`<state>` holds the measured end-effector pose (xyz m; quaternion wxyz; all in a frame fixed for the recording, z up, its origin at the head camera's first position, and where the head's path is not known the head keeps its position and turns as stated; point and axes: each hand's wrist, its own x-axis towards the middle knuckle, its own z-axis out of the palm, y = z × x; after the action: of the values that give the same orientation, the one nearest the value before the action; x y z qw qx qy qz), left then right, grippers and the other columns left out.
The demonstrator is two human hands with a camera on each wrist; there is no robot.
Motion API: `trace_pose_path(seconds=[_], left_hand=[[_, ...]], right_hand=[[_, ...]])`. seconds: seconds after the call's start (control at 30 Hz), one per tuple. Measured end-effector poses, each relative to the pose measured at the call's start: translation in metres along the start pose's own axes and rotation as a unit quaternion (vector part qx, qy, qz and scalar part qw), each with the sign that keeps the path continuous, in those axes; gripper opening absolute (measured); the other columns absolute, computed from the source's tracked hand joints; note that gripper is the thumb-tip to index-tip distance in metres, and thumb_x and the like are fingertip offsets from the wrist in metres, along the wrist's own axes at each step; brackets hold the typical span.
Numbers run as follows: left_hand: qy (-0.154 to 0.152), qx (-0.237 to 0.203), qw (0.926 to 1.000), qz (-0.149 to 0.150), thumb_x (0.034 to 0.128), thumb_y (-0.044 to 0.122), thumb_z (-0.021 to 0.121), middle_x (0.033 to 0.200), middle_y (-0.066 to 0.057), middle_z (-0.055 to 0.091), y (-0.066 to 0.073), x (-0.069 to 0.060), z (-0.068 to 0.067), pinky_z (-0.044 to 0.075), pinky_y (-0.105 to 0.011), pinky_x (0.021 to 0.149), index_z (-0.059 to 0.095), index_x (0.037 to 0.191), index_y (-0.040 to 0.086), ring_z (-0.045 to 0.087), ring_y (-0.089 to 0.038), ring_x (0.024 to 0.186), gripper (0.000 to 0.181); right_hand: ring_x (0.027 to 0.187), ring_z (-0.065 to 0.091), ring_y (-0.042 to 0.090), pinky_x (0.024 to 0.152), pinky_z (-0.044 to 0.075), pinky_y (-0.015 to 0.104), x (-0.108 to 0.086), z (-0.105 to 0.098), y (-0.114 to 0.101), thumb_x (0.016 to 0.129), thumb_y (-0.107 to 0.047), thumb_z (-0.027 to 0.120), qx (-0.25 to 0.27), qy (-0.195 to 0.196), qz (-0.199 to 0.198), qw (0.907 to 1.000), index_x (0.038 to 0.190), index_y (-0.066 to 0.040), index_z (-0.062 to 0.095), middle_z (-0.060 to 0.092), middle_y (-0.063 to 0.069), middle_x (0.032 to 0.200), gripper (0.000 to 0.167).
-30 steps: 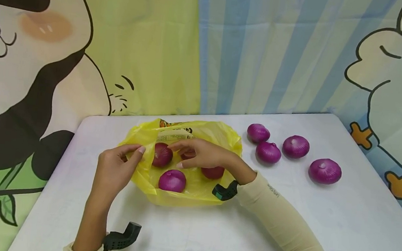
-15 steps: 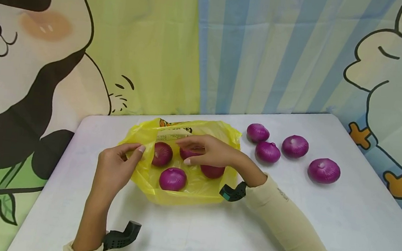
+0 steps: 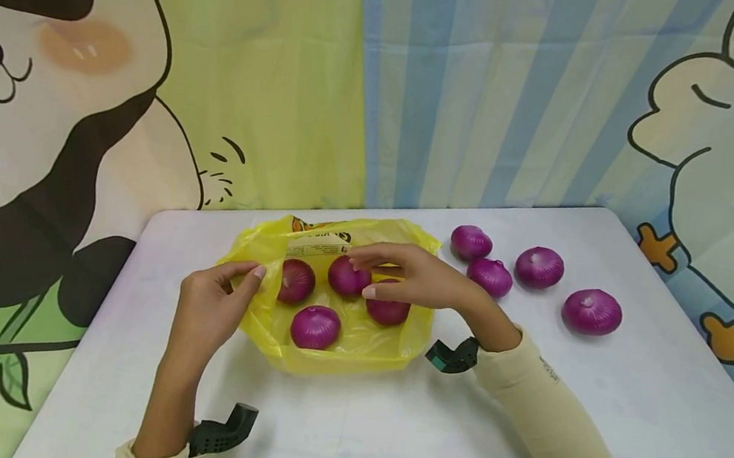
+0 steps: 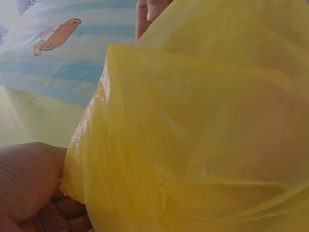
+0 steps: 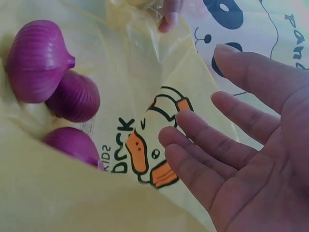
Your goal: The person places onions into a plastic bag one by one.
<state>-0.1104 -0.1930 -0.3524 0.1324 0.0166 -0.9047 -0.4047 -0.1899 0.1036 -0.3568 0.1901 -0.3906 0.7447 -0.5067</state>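
Looks like bagging's under way: the left hand (image 3: 212,306) pinches the yellow plastic bag (image 3: 326,363); the right hand (image 3: 421,278) is relaxed, empty. Next probably calls for grasping a red onion (image 3: 592,312) at right.

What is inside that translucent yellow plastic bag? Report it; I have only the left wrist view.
Observer: In the head view, four round, smooth-skinned purple onions show inside the bag.

Operator: Check the right hand and tell me what it holds.

Observer: Nothing: the right wrist view shows its fingers extended, with no onion in its grasp.

Operator: Next, describe the flat, white-covered table on the bag's right.

Observer: Four more purple onions lie there in the head view, all outside the bag.
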Motion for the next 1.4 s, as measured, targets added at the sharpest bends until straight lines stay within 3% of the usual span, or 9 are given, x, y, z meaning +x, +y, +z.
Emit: trace_pose_path(seconds=[0.27,0.6,0.83,1.03,1.23,1.4], left_hand=[[0.001,-0.001,1.0,-0.001,0.0951,0.029,0.064,0.064,-0.008,0.054,0.0,0.0,0.001,0.038,-0.025,0.042,0.074,0.108,0.002,0.046,-0.023,0.056,0.031],[-0.001,-0.004,1.0,-0.002,0.0953,0.03,0.064,0.067,-0.008,0.057,0.0,0.0,0.001,0.041,-0.026,0.043,0.073,0.108,0.002,0.047,-0.024,0.057,0.032],[0.001,-0.003,1.0,-0.004,0.0953,0.03,0.064,0.066,-0.009,0.055,-0.001,0.0,0.002,0.04,-0.025,0.043,0.073,0.108,0.002,0.047,-0.023,0.057,0.032],[0.001,-0.005,1.0,-0.003,0.0953,0.029,0.064,0.065,-0.008,0.055,-0.001,0.0,0.002,0.039,-0.025,0.043,0.073,0.108,0.001,0.046,-0.023,0.056,0.032],[0.0,-0.003,1.0,-0.003,0.0952,0.029,0.064,0.064,-0.008,0.054,-0.001,0.0,0.001,0.039,-0.025,0.042,0.073,0.108,0.001,0.046,-0.023,0.055,0.032],[-0.002,-0.002,1.0,-0.008,0.0953,0.03,0.064,0.065,-0.009,0.054,-0.001,0.0,0.002,0.039,-0.025,0.043,0.073,0.108,0.001,0.046,-0.023,0.056,0.033]], right_hand=[[0.121,0.053,0.016,0.104,0.039,0.036,-0.014,-0.011,0.002,0.091,-0.012,0.069,-0.027,0.025,0.019,0.9991,0.137,-0.006,0.054,0.056,0.007,0.134,0.049],[0.121,0.053,0.034,0.102,0.042,0.04,-0.037,-0.028,-0.001,0.089,-0.01,0.07,-0.028,0.083,0.021,0.9959,0.134,-0.003,0.056,0.057,0.009,0.132,0.048],[0.122,0.053,0.03,0.099,0.044,0.037,-0.046,-0.034,-0.002,0.09,-0.008,0.07,-0.037,0.091,0.015,0.995,0.135,-0.002,0.055,0.057,0.017,0.13,0.048],[0.123,0.052,0.026,0.098,0.044,0.044,-0.052,-0.042,0.001,0.091,-0.003,0.067,-0.02,0.105,0.01,0.9943,0.135,-0.001,0.054,0.056,0.021,0.13,0.046],[0.123,0.052,0.034,0.097,0.045,0.035,-0.057,-0.051,0.002,0.092,-0.002,0.065,-0.004,0.126,-0.014,0.992,0.134,0.001,0.054,0.056,0.023,0.129,0.043],[0.121,0.054,0.031,0.097,0.044,0.031,-0.063,-0.055,0.006,0.092,-0.003,0.065,-0.015,0.161,0.002,0.9868,0.132,0.001,0.055,0.058,0.018,0.127,0.041]])
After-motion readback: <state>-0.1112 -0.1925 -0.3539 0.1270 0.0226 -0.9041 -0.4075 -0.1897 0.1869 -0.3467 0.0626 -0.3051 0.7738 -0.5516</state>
